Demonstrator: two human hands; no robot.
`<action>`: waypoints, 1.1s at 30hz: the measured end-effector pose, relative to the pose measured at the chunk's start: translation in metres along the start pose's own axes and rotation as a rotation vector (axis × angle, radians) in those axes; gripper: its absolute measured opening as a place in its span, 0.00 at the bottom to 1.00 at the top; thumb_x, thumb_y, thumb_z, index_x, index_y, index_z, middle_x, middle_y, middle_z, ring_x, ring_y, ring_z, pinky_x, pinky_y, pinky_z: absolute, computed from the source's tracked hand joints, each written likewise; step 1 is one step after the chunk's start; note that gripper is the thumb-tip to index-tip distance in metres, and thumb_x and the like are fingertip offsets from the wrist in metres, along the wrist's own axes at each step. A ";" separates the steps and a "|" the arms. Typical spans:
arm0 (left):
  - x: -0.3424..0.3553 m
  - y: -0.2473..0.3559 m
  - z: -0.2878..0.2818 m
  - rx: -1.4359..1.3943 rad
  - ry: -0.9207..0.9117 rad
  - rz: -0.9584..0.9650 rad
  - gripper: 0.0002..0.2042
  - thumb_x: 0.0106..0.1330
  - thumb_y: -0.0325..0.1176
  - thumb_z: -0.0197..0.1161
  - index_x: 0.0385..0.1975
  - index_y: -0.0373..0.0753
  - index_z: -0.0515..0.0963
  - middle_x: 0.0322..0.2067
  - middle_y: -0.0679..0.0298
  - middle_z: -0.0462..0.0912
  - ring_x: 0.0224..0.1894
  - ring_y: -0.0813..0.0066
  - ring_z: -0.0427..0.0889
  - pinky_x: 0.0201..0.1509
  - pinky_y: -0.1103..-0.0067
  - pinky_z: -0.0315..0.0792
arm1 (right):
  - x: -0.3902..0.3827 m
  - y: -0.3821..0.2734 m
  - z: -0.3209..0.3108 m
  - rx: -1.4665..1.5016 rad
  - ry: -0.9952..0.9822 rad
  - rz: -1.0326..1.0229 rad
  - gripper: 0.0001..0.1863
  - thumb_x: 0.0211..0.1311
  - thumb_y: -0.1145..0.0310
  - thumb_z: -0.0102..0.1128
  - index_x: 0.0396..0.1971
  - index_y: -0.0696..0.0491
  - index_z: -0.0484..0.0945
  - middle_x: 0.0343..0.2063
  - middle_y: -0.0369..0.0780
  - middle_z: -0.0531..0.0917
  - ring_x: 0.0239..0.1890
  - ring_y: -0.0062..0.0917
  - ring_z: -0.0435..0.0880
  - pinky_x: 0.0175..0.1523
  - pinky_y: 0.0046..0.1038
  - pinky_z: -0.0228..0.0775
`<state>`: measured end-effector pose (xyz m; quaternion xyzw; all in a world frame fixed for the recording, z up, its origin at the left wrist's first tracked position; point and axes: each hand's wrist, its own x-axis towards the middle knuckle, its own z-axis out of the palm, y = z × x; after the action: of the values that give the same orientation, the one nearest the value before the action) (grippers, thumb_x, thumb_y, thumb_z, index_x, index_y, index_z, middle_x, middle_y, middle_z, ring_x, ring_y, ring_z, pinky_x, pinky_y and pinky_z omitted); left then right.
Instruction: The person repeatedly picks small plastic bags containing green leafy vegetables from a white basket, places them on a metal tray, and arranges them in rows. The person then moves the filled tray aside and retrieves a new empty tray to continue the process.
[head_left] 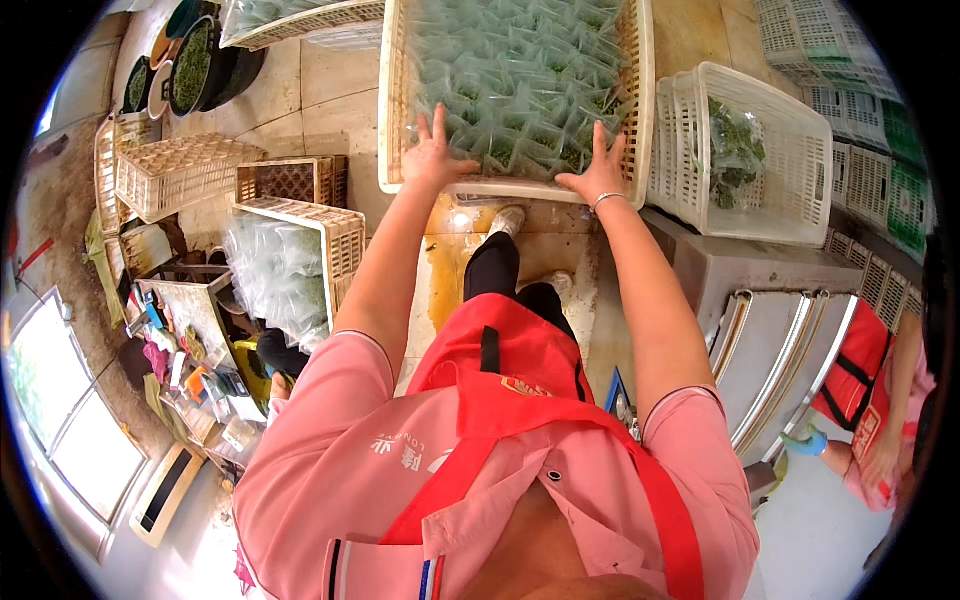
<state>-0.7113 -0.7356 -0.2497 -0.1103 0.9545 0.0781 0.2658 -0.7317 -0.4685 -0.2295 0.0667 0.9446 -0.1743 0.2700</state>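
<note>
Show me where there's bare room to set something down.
Bare floor shows between the dark tub and the big crate, and again between that crate and the pale stacked crates at upper right. It is crowded inside the big crate, packed with bags, with the left hand and right hand at its near corners.

Crate [393, 110]: matt plast.; bags [510, 85]: glossy plast.; cabinet [740, 263]: smooth met.; apron [510, 350]: matt cloth.

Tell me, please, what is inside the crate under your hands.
Clear plastic bags with green contents crowd the crate; they cover its floor, so anything beneath is hidden.
</note>
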 end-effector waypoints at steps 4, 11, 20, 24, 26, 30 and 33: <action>0.020 0.011 -0.001 -0.013 0.010 0.071 0.63 0.34 0.59 0.72 0.66 0.54 0.31 0.62 0.43 0.53 0.42 0.54 0.80 0.37 0.70 0.76 | 0.025 -0.018 0.004 0.073 -0.063 0.031 0.63 0.38 0.54 0.74 0.66 0.34 0.30 0.66 0.52 0.34 0.65 0.45 0.54 0.60 0.38 0.62; 0.054 0.016 0.018 -0.198 0.081 0.258 0.55 0.39 0.52 0.72 0.66 0.58 0.40 0.51 0.53 0.70 0.37 0.54 0.79 0.33 0.64 0.73 | 0.066 -0.037 0.012 -0.009 -0.145 0.013 0.63 0.38 0.54 0.73 0.66 0.33 0.30 0.63 0.57 0.43 0.53 0.49 0.71 0.51 0.36 0.72; 0.076 0.036 0.047 -0.199 0.081 0.375 0.26 0.46 0.45 0.65 0.46 0.52 0.65 0.25 0.59 0.80 0.31 0.55 0.80 0.31 0.64 0.70 | 0.073 -0.043 0.037 -0.023 -0.107 -0.132 0.29 0.52 0.68 0.62 0.56 0.37 0.65 0.54 0.48 0.62 0.37 0.46 0.79 0.39 0.38 0.74; 0.060 0.048 0.039 -0.132 0.105 0.357 0.18 0.48 0.43 0.63 0.37 0.48 0.67 0.22 0.60 0.80 0.29 0.55 0.80 0.30 0.63 0.70 | 0.067 -0.033 0.059 0.025 0.064 -0.232 0.14 0.54 0.78 0.53 0.40 0.46 0.73 0.44 0.45 0.68 0.30 0.45 0.78 0.35 0.42 0.72; 0.052 0.049 0.031 -0.146 0.137 0.371 0.17 0.49 0.43 0.63 0.36 0.48 0.68 0.21 0.60 0.80 0.28 0.55 0.80 0.30 0.63 0.70 | 0.062 -0.030 0.057 0.059 0.101 -0.257 0.14 0.53 0.79 0.52 0.39 0.46 0.74 0.42 0.45 0.68 0.30 0.45 0.77 0.34 0.42 0.72; 0.036 0.050 -0.009 -0.137 0.199 0.381 0.16 0.48 0.43 0.63 0.35 0.48 0.69 0.21 0.60 0.80 0.28 0.56 0.80 0.30 0.64 0.70 | 0.048 -0.041 0.037 0.185 0.229 -0.338 0.14 0.51 0.81 0.50 0.36 0.46 0.75 0.38 0.45 0.69 0.29 0.45 0.76 0.33 0.42 0.70; 0.022 0.048 -0.036 -0.118 0.226 0.394 0.16 0.47 0.42 0.63 0.35 0.48 0.70 0.21 0.60 0.80 0.28 0.57 0.80 0.30 0.65 0.70 | 0.039 -0.049 0.021 0.212 0.280 -0.380 0.14 0.50 0.81 0.50 0.35 0.47 0.75 0.35 0.45 0.69 0.30 0.45 0.76 0.33 0.42 0.70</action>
<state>-0.7597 -0.7004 -0.2262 0.0547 0.9751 0.1712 0.1301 -0.7656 -0.5208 -0.2526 -0.0607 0.9448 -0.3090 0.0906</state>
